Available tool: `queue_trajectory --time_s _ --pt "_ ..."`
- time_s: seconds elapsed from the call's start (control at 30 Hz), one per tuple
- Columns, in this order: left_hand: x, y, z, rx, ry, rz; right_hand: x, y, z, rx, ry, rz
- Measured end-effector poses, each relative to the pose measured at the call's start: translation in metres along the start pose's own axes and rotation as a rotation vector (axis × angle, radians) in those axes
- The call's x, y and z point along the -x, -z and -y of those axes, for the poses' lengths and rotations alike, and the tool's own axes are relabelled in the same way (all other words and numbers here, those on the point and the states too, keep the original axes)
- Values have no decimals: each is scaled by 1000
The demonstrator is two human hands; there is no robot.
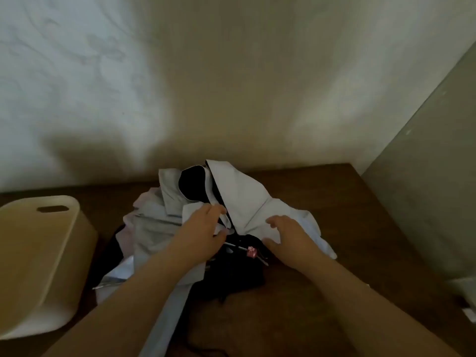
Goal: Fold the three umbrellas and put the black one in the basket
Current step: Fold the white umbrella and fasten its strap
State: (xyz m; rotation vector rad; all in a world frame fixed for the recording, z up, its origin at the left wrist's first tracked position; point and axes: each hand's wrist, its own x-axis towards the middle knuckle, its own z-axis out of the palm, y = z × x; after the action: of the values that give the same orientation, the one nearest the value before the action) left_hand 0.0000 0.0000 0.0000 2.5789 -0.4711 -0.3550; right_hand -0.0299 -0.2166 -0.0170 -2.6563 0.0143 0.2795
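Fingers of my left hand (203,229) pinch pale umbrella fabric (247,199). Right hand (288,234) rests spread on it. Basket (38,253) sits far left.

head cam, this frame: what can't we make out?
- Umbrella pile: pale and black fabric overlap; count unclear.
- Left hand: fingertips buried in fabric, grip unclear.
- Right hand: what it touches is blurred.
- Basket: cut by left edge, inside hidden.
- Pale object: cropped at right edge.

I stand before a dark brown wooden table (322,228) pushed against a pale wall (231,86). Soft light patches fall on the wall. At my right, a grey-green panel (425,189) rises.
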Motion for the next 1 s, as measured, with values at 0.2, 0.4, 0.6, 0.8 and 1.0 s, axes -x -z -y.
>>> queue_trajectory --time_s 0.2,0.4,0.6,0.8,1.0 --pt "-36 -37 -19 93 197 115 -31 -4 -25 -41 -11 194" --pt "-42 -69 -29 96 312 181 -42 -28 -34 -141 25 323" --pt "-54 -77 -46 -159 395 145 -45 -28 -39 -222 -5 324" --pt "-64 -78 -38 -429 393 146 -42 -22 -41 -266 -131 247" --pt "-74 -87 -29 -189 359 187 -25 -25 -47 -196 -229 174"
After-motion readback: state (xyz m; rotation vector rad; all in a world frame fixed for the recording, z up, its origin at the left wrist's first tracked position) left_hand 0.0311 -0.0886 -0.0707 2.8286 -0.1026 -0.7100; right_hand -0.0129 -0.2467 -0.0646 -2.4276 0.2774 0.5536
